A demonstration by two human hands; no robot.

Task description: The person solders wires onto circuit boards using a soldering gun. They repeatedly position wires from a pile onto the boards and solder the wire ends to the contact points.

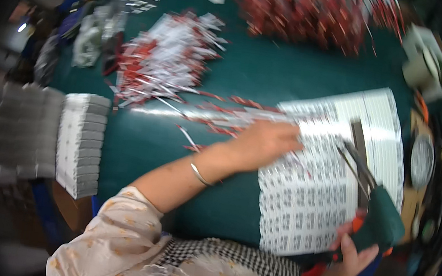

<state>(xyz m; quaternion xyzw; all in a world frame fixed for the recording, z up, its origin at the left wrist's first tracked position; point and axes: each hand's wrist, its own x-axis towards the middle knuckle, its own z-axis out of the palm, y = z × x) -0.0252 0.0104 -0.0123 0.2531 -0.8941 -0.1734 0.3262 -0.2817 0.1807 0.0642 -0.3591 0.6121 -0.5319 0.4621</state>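
Observation:
My left hand (pixel 267 144), a silver bangle on its wrist, reaches over the left edge of a stack of white printed sheets (pixel 301 204). Its fingers are bent and blurred, so what they hold cannot be made out. Beside and beyond it trail several red and white strips (pixel 230 111). My right hand (pixel 351 257) is at the lower right of the stack, its fingers partly hidden around a dark green tool (pixel 386 215) with thin metal prongs pointing up and left over the sheets. A dark flat bar (pixel 361 156) lies across the sheets beside the prongs.
Red and white strips lie in a pile (pixel 167 55) at the upper left and a larger one (pixel 304 12) at the far side. White stacked blocks (pixel 81 142) stand at the left edge of the green table (pixel 178 210). Clear plastic bags (pixel 92 37) and a round clear container (pixel 422 162) flank the table.

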